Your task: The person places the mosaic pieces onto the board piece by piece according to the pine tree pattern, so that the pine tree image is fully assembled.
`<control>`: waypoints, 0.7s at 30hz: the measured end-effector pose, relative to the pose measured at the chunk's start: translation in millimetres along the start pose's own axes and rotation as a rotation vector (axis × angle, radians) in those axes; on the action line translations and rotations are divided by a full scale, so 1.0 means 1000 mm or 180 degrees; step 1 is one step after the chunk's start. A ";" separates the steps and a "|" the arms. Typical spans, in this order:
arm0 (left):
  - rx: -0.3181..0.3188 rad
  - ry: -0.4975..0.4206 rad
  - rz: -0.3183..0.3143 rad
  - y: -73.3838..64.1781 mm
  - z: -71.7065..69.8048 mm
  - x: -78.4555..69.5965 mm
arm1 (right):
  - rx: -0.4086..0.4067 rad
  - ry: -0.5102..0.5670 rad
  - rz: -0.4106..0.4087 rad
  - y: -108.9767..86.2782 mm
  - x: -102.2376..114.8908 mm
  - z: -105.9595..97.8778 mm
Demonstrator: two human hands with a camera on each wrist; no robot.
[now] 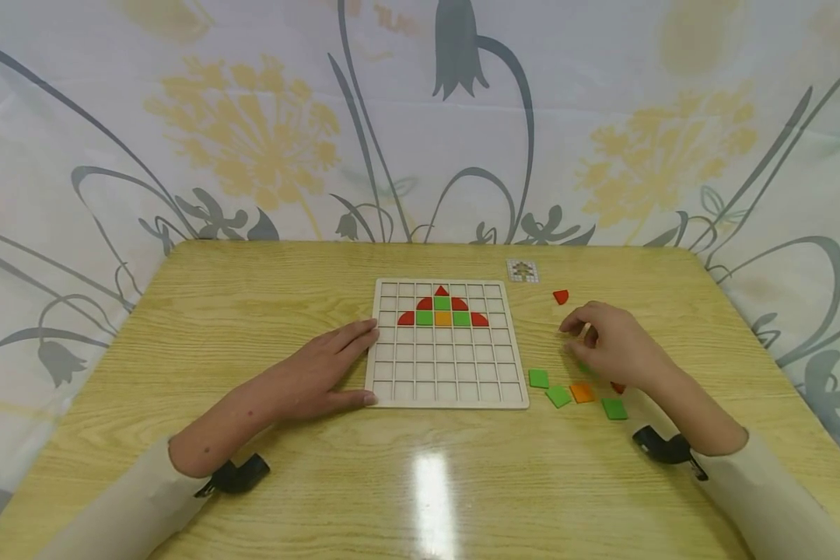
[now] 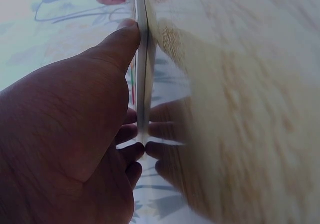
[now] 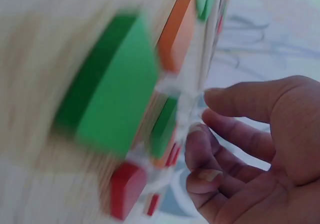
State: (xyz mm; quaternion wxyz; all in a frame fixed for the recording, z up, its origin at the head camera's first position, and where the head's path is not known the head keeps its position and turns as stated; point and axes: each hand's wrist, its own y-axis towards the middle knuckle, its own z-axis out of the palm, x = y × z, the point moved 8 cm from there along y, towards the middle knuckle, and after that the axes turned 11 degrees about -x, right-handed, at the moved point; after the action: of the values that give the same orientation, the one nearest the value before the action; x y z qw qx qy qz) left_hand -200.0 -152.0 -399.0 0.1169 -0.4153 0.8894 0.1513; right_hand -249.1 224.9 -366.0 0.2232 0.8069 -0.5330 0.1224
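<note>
A pale square grid board (image 1: 446, 372) lies on the table. Red, green and orange tiles fill a stepped triangle in its upper rows, with a red triangle tile (image 1: 441, 291) at the top. My left hand (image 1: 315, 381) rests against the board's left edge, its fingers at the upper side and its thumb at the lower corner. To the right, my right hand (image 1: 612, 342) hovers over loose tiles, fingers bent and apparently holding nothing. Under and before it lie an orange square tile (image 1: 582, 392), several green square tiles (image 1: 614, 408) and a red tile (image 3: 128, 189), partly hidden in the head view.
A small printed card (image 1: 523, 271) with a tree-like pattern lies beyond the board's right corner. One red quarter-round tile (image 1: 561, 296) sits apart, beyond the right hand. A patterned cloth (image 1: 406, 117) hangs behind the wooden table (image 1: 350, 482).
</note>
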 end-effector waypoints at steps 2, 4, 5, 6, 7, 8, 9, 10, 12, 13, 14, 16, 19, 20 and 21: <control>-0.0001 -0.0005 -0.0006 0.000 0.000 0.000 | -0.0063 -0.0068 0.0071 0.003 -0.009 -0.002; -0.0010 -0.0012 0.0000 0.000 -0.001 0.000 | -0.0104 -0.0121 0.0134 0.007 -0.016 -0.004; -0.0021 -0.0007 0.0015 0.000 -0.001 -0.001 | -0.0112 -0.0150 0.0153 0.008 -0.019 -0.004; -0.0020 -0.0006 0.0018 0.000 -0.001 -0.001 | -0.0109 -0.0176 0.0175 0.010 -0.021 -0.004; -0.0008 -0.0004 0.0007 0.000 -0.001 -0.001 | -0.0100 -0.0201 0.0195 0.011 -0.024 -0.003; 0.0001 0.0002 0.0000 0.000 -0.001 0.000 | -0.0083 -0.0223 0.0211 0.012 -0.025 -0.003; -0.0001 0.0006 0.0003 0.000 -0.001 0.000 | -0.0063 -0.0245 0.0227 0.013 -0.027 -0.002; 0.0004 0.0008 -0.0005 0.001 -0.001 0.000 | -0.0042 -0.0263 0.0238 0.014 -0.028 -0.002; 0.0021 0.0013 -0.0024 0.001 0.000 0.000 | 0.0007 -0.0276 0.0257 0.016 -0.030 0.000; 0.0009 0.0015 -0.0015 0.001 0.000 0.000 | 0.0031 -0.0278 0.0260 0.017 -0.030 0.000; 0.0000 0.0014 -0.0006 0.000 -0.001 0.000 | 0.0053 -0.0267 0.0263 0.017 -0.030 0.001; 0.0002 0.0010 -0.0005 0.000 -0.001 -0.001 | 0.0108 -0.0238 0.0263 0.019 -0.031 0.001; -0.0012 0.0008 0.0015 0.000 -0.001 -0.001 | 0.0198 -0.0204 0.0289 0.020 -0.032 0.002; -0.0005 0.0003 0.0009 0.000 -0.001 -0.001 | 0.0221 -0.0198 0.0306 0.020 -0.032 0.002; -0.0004 0.0001 0.0007 0.000 -0.001 -0.001 | 0.0244 -0.0194 0.0324 0.019 -0.033 0.002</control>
State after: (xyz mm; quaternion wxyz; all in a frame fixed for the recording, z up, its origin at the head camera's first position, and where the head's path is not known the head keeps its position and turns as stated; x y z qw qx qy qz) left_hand -199.2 -151.6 -398.0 0.1163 -0.4144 0.8897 0.1519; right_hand -280.0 243.8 -377.6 0.1692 0.7901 -0.5748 0.1293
